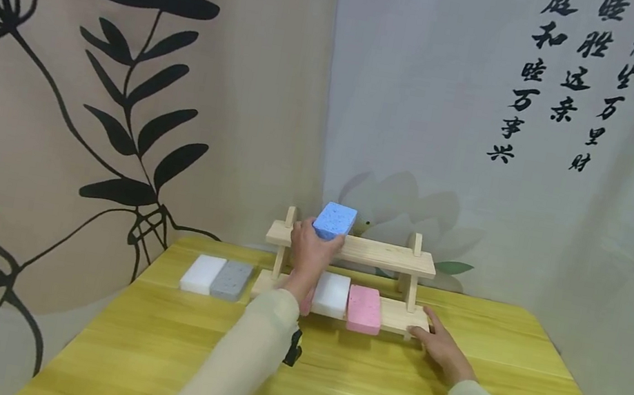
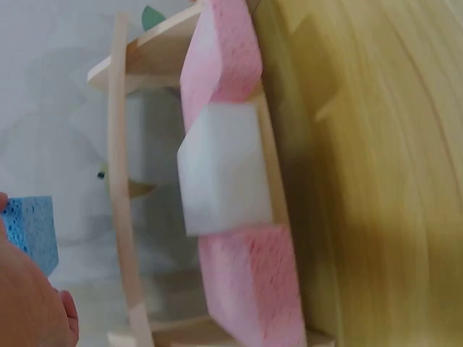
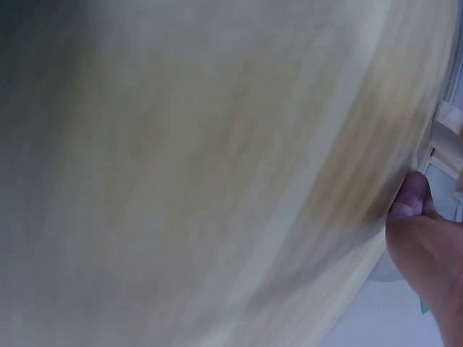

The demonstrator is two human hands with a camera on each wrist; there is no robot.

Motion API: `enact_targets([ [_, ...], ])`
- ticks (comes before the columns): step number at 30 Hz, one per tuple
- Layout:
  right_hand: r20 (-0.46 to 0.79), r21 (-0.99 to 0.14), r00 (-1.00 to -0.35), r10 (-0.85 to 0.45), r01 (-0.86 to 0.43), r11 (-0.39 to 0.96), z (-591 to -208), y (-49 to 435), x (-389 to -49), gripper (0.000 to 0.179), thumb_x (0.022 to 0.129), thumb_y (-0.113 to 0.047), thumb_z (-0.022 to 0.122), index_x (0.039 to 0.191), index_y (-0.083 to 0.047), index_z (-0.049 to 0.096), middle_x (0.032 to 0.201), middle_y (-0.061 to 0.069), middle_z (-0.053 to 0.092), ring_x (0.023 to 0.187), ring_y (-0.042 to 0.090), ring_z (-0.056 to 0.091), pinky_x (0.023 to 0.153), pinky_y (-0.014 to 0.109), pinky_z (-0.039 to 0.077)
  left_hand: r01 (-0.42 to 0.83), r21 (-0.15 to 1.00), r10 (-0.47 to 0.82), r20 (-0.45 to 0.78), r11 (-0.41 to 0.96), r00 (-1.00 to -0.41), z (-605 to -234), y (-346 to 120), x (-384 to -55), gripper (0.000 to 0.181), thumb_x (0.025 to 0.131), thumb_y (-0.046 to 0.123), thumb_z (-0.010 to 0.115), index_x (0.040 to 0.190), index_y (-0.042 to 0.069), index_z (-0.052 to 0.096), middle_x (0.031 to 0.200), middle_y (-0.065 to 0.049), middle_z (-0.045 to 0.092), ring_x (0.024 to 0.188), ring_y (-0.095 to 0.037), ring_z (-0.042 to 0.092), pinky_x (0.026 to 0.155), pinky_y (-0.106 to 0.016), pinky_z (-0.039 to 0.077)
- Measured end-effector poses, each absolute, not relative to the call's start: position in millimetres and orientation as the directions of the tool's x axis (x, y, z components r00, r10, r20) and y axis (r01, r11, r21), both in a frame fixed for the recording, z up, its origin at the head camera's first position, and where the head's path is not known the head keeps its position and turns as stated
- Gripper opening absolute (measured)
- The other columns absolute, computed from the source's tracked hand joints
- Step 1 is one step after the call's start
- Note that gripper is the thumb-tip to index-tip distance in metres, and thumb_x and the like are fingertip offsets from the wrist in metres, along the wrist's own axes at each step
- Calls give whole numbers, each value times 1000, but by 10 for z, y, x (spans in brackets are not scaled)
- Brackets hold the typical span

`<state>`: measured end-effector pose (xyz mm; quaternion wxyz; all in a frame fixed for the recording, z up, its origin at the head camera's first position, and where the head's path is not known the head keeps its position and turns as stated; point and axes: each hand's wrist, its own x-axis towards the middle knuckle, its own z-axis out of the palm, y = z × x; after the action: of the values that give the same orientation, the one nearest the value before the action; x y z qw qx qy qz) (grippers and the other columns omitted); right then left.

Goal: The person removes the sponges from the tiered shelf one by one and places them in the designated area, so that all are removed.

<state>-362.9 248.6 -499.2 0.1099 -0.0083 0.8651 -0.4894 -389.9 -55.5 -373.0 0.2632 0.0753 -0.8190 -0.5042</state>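
Note:
My left hand (image 1: 312, 253) grips a blue sponge (image 1: 335, 220) just above the left part of a two-tier wooden rack's upper shelf (image 1: 389, 256). In the left wrist view the blue sponge (image 2: 35, 230) shows beside that hand. On the lower shelf (image 1: 395, 314) lie a pink sponge (image 1: 364, 309), a white sponge (image 1: 331, 294) and another pink sponge (image 2: 253, 282), which my left wrist mostly hides in the head view. My right hand (image 1: 445, 348) holds the right end of the lower shelf, thumb in front and fingers at the end.
A white sponge (image 1: 202, 274) and a grey sponge (image 1: 231, 280) lie side by side on the wooden table (image 1: 360, 393), left of the rack. Behind the table hangs a pale cloth (image 1: 256, 110) with dark leaf prints and writing.

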Motion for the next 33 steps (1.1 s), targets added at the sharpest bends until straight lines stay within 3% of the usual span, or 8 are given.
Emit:
enact_targets([
  [9, -169, -856, -976, -138, 76, 511, -4990, 2513, -3656, 89, 97, -47, 56, 160, -12, 2, 157, 36, 4, 144, 51, 9, 114, 63, 17, 127, 860, -426, 367, 494, -827, -3585, -941, -3925, 78, 77, 40, 81, 137, 1, 49, 125, -15, 50, 114, -30, 47, 97, -46, 43],
  [17, -153, -852, -979, -136, 61, 519, -5069, 2503, -3686, 93, 93, -54, 58, 160, -17, 6, 156, 36, 12, 143, 53, 14, 114, 64, 16, 126, 855, -420, 368, 503, -830, -3489, -1359, -3864, 80, 80, 43, 78, 140, 1, 45, 128, -15, 46, 116, -30, 45, 99, -46, 43],
  [33, -177, -857, -974, -143, 81, 509, -5068, 2514, -3696, 95, 94, -54, 57, 160, -16, 1, 159, 33, 3, 144, 52, 7, 114, 65, 12, 117, 834, -449, 402, 539, -798, -3349, -2233, -3757, 81, 82, 42, 77, 141, -1, 43, 132, -18, 44, 120, -33, 44, 104, -48, 39],
])
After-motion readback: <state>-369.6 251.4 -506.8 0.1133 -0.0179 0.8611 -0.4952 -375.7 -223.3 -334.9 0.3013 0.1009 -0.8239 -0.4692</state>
